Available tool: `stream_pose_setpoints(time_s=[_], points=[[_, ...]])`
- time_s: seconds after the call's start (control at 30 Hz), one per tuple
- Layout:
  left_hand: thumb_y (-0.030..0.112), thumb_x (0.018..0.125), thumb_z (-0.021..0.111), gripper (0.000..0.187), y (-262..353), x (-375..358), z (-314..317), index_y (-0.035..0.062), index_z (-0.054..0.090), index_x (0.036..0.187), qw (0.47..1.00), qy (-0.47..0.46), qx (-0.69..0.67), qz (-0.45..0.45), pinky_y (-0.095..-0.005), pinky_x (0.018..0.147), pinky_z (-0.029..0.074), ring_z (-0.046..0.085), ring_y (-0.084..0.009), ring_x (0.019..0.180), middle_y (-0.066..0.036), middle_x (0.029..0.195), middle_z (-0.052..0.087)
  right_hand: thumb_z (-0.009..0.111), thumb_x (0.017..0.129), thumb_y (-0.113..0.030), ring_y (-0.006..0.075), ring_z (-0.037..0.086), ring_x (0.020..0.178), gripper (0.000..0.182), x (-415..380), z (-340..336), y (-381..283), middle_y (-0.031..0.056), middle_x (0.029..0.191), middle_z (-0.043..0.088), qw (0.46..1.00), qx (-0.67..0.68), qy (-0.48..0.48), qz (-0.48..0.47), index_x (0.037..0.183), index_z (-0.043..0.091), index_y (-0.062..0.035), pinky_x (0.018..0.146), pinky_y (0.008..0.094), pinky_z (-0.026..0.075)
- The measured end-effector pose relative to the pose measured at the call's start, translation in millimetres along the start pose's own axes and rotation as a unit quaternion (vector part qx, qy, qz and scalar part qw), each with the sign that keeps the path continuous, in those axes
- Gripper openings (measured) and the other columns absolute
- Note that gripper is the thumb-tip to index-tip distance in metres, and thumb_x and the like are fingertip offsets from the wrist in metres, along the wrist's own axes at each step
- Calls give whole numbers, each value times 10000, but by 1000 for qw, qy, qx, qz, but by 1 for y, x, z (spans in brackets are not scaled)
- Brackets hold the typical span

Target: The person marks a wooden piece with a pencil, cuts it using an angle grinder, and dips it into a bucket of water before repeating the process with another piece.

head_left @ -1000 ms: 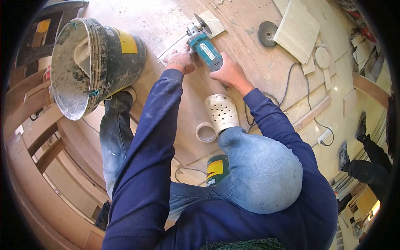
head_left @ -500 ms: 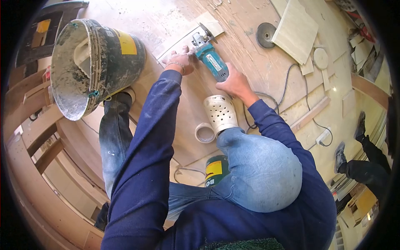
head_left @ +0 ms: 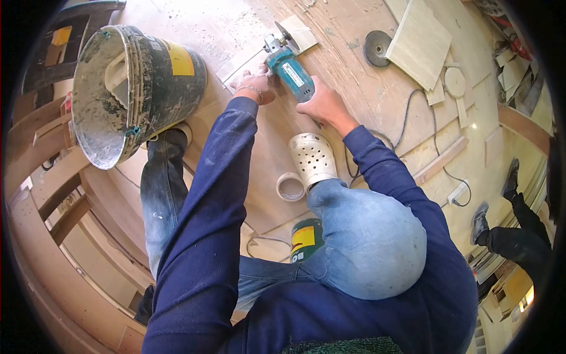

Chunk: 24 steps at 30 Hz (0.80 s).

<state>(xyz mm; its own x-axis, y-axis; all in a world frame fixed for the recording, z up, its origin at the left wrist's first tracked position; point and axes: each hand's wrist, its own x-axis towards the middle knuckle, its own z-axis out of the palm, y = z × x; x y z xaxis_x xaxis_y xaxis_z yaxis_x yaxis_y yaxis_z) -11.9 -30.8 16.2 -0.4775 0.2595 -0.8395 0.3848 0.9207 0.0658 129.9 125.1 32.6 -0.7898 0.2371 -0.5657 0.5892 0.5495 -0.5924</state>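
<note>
my right hand (head_left: 328, 105) is clamped round the teal grinder (head_left: 293, 78), its disc (head_left: 287, 36) over the pale tile strip (head_left: 304, 36) before me, and a kick could swing it into my left hand (head_left: 256, 87) (near it, grip unclear).

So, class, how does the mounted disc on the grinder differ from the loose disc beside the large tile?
The mounted disc is fixed to the grinder; the loose disc is unattached. The mounted disc is seen tilted, almost edge-on; the loose disc shows its broad face. Both are round and dark.
</note>
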Motion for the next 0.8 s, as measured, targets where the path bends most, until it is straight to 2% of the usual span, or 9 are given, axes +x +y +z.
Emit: stream_pose_setpoints(time_s=[0.13, 0.2, 0.5, 0.6, 0.8], points=[[192, 819, 514, 836, 8, -13, -3, 344, 202, 1580, 999, 1, 38, -8, -735, 1133, 157, 149, -371, 1516, 21, 1675, 64, 713, 628, -360, 439, 667, 982, 833, 4, -3, -5, 282, 1046, 679, 1000, 0, -6, -8, 1350, 468, -26, 873, 463, 536], [430, 787, 652, 861, -1, 0, 4, 349, 272, 1555, 997, 30, 70, 12, -736, 1072, 286, 222, -443, 1477, -32, 1671, 103, 712, 627, -358, 437, 667, 983, 825, 6, -3, -5, 282, 1047, 678, 1000, -5, -7, -7, 1337, 471, -14, 877, 462, 536], [218, 849, 482, 805, -4, 24, 8, 357, 178, 1582, 999, -29, 33, -12, -731, 1135, 148, 149, -370, 1516, 19, 1676, 54, 717, 629, -365, 436, 667, 978, 814, 7, -4, -4, 285, 1052, 677, 1000, -2, -4, -18, 1326, 482, -16, 875, 460, 538], [232, 867, 457, 759, 13, -19, -9, 355, 213, 1575, 999, -5, 45, -23, -736, 1133, 140, 143, -374, 1517, 12, 1675, 69, 714, 637, -374, 436, 669, 971, 793, 0, -2, 3, 283, 1044, 679, 1000, 4, -9, -20, 1313, 489, -25, 868, 462, 539], [216, 856, 467, 750, 10, -15, -4, 344, 257, 1565, 999, 9, 36, -8, -748, 1127, 135, 149, -410, 1507, 1, 1674, 81, 710, 640, -375, 442, 667, 973, 804, -11, -4, 8, 282, 1037, 682, 1000, -4, -11, -8, 1328, 476, -32, 861, 472, 537]])
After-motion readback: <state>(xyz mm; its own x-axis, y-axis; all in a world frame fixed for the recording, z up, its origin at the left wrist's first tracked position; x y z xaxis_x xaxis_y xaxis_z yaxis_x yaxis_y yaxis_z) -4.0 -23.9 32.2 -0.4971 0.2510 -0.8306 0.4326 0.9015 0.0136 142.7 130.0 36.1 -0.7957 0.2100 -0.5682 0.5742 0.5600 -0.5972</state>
